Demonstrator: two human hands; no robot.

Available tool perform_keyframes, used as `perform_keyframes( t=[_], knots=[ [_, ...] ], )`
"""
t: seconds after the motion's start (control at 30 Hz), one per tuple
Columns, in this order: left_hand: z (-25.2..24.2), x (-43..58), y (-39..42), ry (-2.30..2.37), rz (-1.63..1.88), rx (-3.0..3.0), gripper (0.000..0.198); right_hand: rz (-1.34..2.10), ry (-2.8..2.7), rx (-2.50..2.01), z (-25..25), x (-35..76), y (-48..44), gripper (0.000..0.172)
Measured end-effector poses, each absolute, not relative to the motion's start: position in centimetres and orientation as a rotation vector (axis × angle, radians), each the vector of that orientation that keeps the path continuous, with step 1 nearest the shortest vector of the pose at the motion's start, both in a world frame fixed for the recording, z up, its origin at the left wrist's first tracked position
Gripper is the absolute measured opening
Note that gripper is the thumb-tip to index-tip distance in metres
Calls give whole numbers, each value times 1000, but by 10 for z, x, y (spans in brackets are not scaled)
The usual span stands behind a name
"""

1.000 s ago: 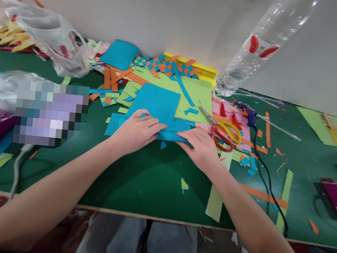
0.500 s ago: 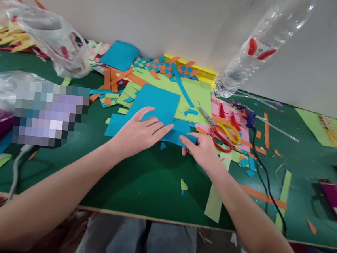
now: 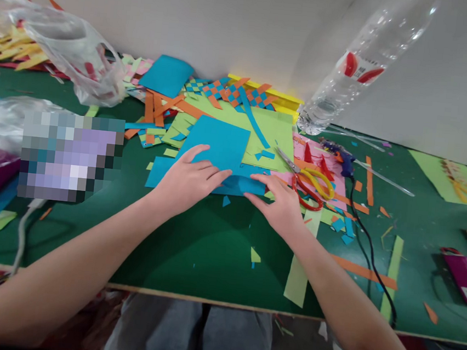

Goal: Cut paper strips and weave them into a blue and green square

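A blue paper strip point(image 3: 238, 184) lies across the green tabletop, its front edge slightly curled near the middle. My left hand point(image 3: 192, 179) rests palm down on it, fingers stretched out and lying over the paper. At the strip's right end is my right hand point(image 3: 278, 204), thumb at the near edge and fingertips at the far edge, spread apart. Behind the strip, a blue paper sheet point(image 3: 220, 141) lies on light green sheets point(image 3: 275, 129), its lower part partly hidden by my left hand. Scissors point(image 3: 313, 182) with yellow and red handles lie just beyond my right hand.
Right of the scissors lies a blue glue gun point(image 3: 344, 162), its black cord running forward. A plastic bottle point(image 3: 346, 76) stands by the wall. Woven paper pieces point(image 3: 225, 93) lie at the back. A blurred-out object point(image 3: 69, 162) sits left; a purple box point(image 3: 465, 277) sits right.
My right hand has loosened its pinch on the strip's right end, and that end now lies flatter. My left hand's fingers have shifted slightly left.
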State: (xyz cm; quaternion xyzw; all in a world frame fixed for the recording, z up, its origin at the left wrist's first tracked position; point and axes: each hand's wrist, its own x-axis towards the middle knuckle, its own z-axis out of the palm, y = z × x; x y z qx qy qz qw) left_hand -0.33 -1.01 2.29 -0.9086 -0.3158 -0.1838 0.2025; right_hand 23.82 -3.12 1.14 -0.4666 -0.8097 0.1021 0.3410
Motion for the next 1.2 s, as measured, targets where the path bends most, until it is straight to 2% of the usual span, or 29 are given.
perform_keyframes(
  t=[0.1, 0.2, 0.33, 0.5, 0.67, 0.77, 1.03, 1.2],
  knots=[
    [23, -2, -11, -901, -570, -2587, 27, 129, -2117, -1115, 9, 239, -30, 18],
    [24, -2, -10, -921, -597, -2612, 27, 61, -2124, -1095, 9, 240, -29, 14],
    [25, -4, -10, -917, -565, -2602, 26, 40, -2150, -1056, 9, 239, -30, 15],
    [24, 0, -13, -923, -612, -2663, 13, -4, -2180, -1026, 10, 236, -33, 17],
    [21, 9, -17, -931, -769, -2804, 16, 12, -2277, -1023, 11, 229, -39, 22],
    [20, 9, -16, -971, -796, -2873, 15, 152, -2246, -1055, 12, 227, -40, 17],
    [17, 6, -12, -1078, -766, -2966, 22, 897, -1942, -1267, 19, 228, -37, 11],
    [19, 7, -12, -1154, -749, -3032, 22, 1017, -1838, -1314, 22, 228, -37, 10]
  ],
)
